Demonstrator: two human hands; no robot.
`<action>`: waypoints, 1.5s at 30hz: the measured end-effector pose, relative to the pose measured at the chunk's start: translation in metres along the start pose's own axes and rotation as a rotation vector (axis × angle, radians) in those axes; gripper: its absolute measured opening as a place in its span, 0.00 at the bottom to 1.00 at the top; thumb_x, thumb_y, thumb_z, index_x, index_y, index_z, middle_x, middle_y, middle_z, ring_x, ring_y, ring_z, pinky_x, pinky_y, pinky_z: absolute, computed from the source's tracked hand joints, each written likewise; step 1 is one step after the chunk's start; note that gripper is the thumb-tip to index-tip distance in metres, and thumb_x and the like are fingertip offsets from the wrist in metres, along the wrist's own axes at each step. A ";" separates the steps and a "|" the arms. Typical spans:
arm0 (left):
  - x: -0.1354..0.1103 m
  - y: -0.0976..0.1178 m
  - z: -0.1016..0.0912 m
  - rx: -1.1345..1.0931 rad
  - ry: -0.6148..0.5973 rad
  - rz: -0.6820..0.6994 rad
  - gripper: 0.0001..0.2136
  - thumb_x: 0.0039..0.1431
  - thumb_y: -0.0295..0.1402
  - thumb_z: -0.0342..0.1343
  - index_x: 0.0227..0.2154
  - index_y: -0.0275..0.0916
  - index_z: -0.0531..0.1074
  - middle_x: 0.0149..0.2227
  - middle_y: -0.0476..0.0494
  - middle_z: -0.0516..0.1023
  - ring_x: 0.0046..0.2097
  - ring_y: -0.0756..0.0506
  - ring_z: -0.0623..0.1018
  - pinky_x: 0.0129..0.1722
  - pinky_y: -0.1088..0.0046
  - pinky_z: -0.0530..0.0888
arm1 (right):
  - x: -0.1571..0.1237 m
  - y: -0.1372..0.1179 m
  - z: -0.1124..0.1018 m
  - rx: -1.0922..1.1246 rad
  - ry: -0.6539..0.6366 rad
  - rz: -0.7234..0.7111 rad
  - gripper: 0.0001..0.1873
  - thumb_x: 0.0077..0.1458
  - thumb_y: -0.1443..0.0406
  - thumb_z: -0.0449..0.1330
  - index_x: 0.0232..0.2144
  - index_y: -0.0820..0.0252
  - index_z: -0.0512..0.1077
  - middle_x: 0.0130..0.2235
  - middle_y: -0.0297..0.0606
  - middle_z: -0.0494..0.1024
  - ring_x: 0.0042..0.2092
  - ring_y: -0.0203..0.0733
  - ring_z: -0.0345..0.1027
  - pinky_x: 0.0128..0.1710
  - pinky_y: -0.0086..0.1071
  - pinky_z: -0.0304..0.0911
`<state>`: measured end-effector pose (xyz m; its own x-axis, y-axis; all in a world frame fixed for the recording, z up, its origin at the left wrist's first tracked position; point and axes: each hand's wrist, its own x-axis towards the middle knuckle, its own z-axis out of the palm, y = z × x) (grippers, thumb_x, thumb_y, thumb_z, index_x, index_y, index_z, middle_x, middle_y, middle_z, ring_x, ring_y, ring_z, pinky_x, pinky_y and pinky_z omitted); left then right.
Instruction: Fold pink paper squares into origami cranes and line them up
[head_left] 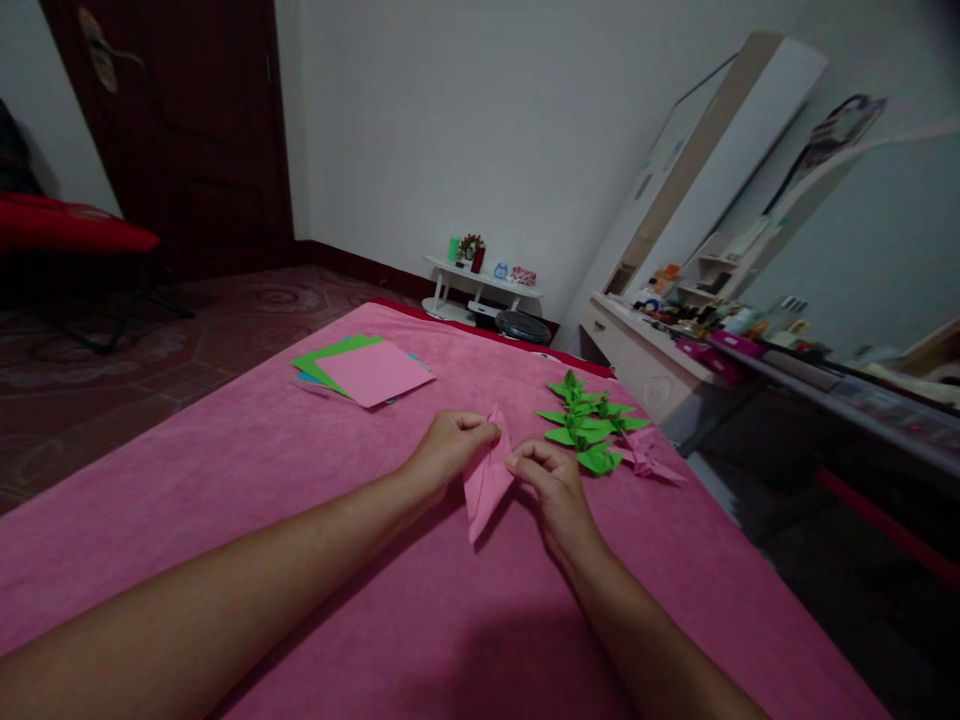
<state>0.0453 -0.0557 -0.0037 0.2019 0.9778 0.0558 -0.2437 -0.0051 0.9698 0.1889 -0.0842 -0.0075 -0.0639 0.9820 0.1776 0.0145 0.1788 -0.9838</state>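
A partly folded pink paper piece (pixel 486 480) lies on the pink cloth (pixel 300 520) between my hands. My left hand (pixel 448 448) pinches its upper left edge with closed fingers. My right hand (pixel 551 482) pinches its right side, fingers curled together. Just right of my right hand sit several finished green folded paper figures (pixel 585 425) and one pink folded figure (pixel 649 458).
A stack of flat paper sheets, pink on top of green and blue (pixel 364 370), lies at the far left of the cloth. Beyond are a low white shelf (pixel 484 285), a cluttered dresser (pixel 660 350) with mirror, a dark door (pixel 180 130) and a red seat (pixel 67 230).
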 end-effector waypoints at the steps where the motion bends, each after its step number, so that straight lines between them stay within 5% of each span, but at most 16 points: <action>1: -0.001 0.000 0.001 -0.030 -0.001 -0.019 0.10 0.44 0.34 0.55 0.14 0.35 0.64 0.14 0.53 0.61 0.17 0.54 0.62 0.19 0.77 0.55 | 0.000 0.001 0.000 -0.015 0.014 -0.020 0.06 0.43 0.67 0.59 0.19 0.61 0.66 0.21 0.28 0.60 0.24 0.31 0.50 0.24 0.26 0.47; 10: -0.005 0.000 0.002 -0.128 -0.136 -0.074 0.14 0.38 0.38 0.65 0.23 0.31 0.72 0.22 0.44 0.73 0.22 0.51 0.70 0.23 0.76 0.63 | 0.004 0.010 -0.003 -0.080 0.090 -0.072 0.06 0.42 0.68 0.56 0.16 0.61 0.65 0.19 0.28 0.61 0.24 0.32 0.51 0.24 0.27 0.48; 26: -0.004 -0.004 0.003 0.022 0.020 0.025 0.11 0.41 0.36 0.62 0.18 0.31 0.70 0.18 0.50 0.67 0.20 0.55 0.63 0.20 0.79 0.57 | -0.001 -0.001 0.003 -0.260 0.082 -0.178 0.08 0.42 0.70 0.55 0.15 0.60 0.64 0.18 0.29 0.62 0.24 0.34 0.54 0.25 0.28 0.50; 37: 0.002 -0.005 -0.004 0.021 -0.020 -0.039 0.10 0.40 0.33 0.61 0.15 0.33 0.68 0.14 0.52 0.63 0.17 0.55 0.61 0.18 0.78 0.54 | 0.000 -0.001 0.006 -0.209 -0.117 -0.058 0.08 0.41 0.68 0.58 0.14 0.61 0.64 0.19 0.29 0.61 0.23 0.32 0.52 0.24 0.28 0.49; 41: 0.002 0.008 -0.007 -0.121 -0.131 -0.054 0.15 0.43 0.43 0.61 0.25 0.33 0.72 0.20 0.50 0.70 0.20 0.54 0.65 0.19 0.79 0.59 | 0.005 0.002 -0.002 -0.136 0.128 -0.075 0.10 0.44 0.62 0.60 0.18 0.61 0.66 0.19 0.28 0.61 0.22 0.32 0.51 0.23 0.27 0.48; 45: -0.001 0.020 -0.005 -0.239 -0.178 -0.244 0.23 0.44 0.50 0.58 0.35 0.35 0.73 0.31 0.41 0.76 0.26 0.49 0.74 0.24 0.76 0.67 | 0.007 0.001 -0.009 -0.109 0.404 -0.248 0.09 0.46 0.60 0.60 0.22 0.60 0.68 0.23 0.30 0.66 0.27 0.35 0.58 0.29 0.28 0.55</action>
<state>0.0353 -0.0560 0.0147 0.4374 0.8927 -0.1088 -0.3785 0.2925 0.8782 0.1973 -0.0767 -0.0066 0.3134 0.8502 0.4230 0.1538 0.3941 -0.9061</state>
